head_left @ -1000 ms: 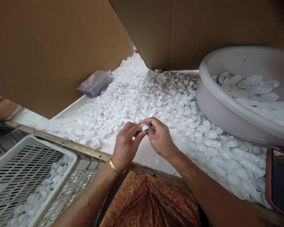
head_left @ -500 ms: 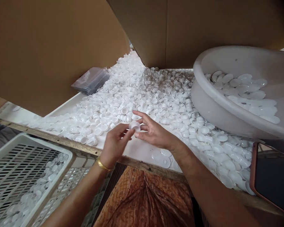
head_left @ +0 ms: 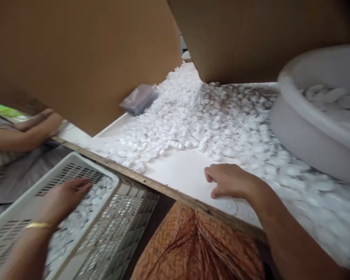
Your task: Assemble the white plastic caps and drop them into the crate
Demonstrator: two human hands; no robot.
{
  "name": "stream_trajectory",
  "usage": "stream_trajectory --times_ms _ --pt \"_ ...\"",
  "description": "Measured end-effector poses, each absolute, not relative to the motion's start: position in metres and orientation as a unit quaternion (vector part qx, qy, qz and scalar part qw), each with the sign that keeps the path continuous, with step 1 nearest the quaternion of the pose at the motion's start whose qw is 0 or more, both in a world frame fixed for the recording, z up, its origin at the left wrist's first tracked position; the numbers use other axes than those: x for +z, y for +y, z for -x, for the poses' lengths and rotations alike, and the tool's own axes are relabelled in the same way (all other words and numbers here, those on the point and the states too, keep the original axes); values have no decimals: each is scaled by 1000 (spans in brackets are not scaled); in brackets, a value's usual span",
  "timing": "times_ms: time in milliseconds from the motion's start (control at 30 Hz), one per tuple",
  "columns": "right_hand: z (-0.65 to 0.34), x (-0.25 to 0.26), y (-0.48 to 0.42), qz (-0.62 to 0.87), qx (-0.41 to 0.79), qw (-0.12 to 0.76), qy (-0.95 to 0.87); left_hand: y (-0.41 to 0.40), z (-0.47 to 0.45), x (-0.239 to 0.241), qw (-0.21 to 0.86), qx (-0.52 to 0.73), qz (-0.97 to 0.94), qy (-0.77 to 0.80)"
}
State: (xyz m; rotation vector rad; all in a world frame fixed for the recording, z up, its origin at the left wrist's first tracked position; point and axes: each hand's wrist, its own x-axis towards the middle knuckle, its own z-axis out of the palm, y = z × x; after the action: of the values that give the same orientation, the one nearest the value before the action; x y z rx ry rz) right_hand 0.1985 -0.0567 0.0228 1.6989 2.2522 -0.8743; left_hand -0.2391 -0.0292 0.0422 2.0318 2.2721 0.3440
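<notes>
some white caps (head_left: 76, 221) lie in the basket (head_left: 111, 175) — my left hand (head_left: 62, 198) hangs flat and open just over them. right of the basket, on the table (head_left: 181, 173), a far bigger heap (head_left: 198, 124) is left; my right hand (head_left: 229, 181) rests curled there — gripping anything or not, i cannot tell.

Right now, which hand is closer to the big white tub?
Right. The right hand rests on the table, a short way left of the tub, not touching it. The left hand is far off, over the basket beyond the table's edge.
</notes>
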Motion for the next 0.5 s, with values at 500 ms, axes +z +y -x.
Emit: stream_trajectory --times_ms 500 --pt "-193 18 -52 -573 -314 -21 757 19 70 -5 147 214 -807 531"
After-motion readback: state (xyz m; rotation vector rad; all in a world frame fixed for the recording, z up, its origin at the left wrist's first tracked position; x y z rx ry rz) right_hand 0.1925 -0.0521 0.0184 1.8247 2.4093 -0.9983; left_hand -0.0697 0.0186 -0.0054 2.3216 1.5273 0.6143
